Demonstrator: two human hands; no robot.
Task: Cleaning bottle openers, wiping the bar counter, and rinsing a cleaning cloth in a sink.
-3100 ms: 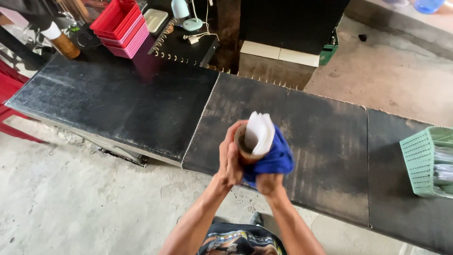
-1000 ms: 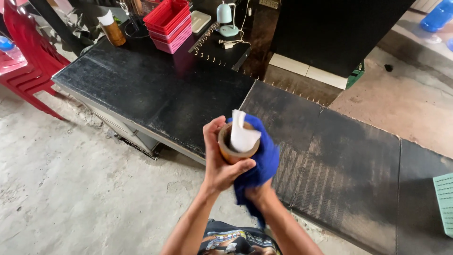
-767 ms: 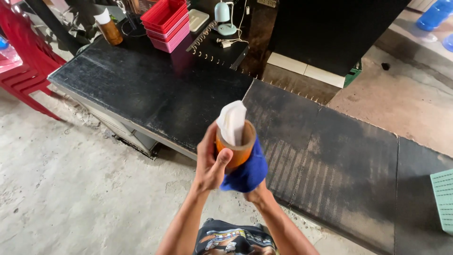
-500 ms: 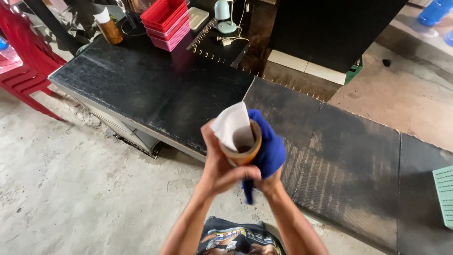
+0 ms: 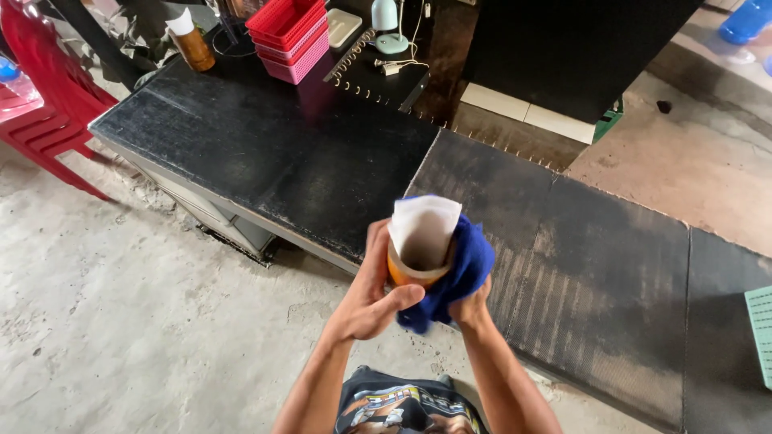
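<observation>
Orange plastic shows at the rim of a cup [image 5: 412,272] that is held upright in front of the body, above the near edge of the black desk [image 5: 265,157] and partly over the concrete floor [image 5: 121,321]. A white liner [image 5: 424,229], paper or film, is seated inside the cup and stands up past its rim. The left hand [image 5: 371,291] is closed round the cup from nine o'clock, thumb laid across the lower wall. The right hand [image 5: 469,307] is mostly hidden under a blue cloth [image 5: 458,269], which is pressed against the cup from three o'clock; its fingers seem curled into the cloth, though how tightly cannot be told. On the desk at eleven o'clock a stack of red baskets [image 5: 291,30] is seen, with a brown bottle [image 5: 191,42] further left and a small lamp [image 5: 388,24] at twelve. A red chair [image 5: 48,104] stands at ten o'clock. As a judgement, the cup could be dropped to the floor if the cloth slides on smooth plastic, and the liner could be crushed or pulled out if it is caught by the cloth.
</observation>
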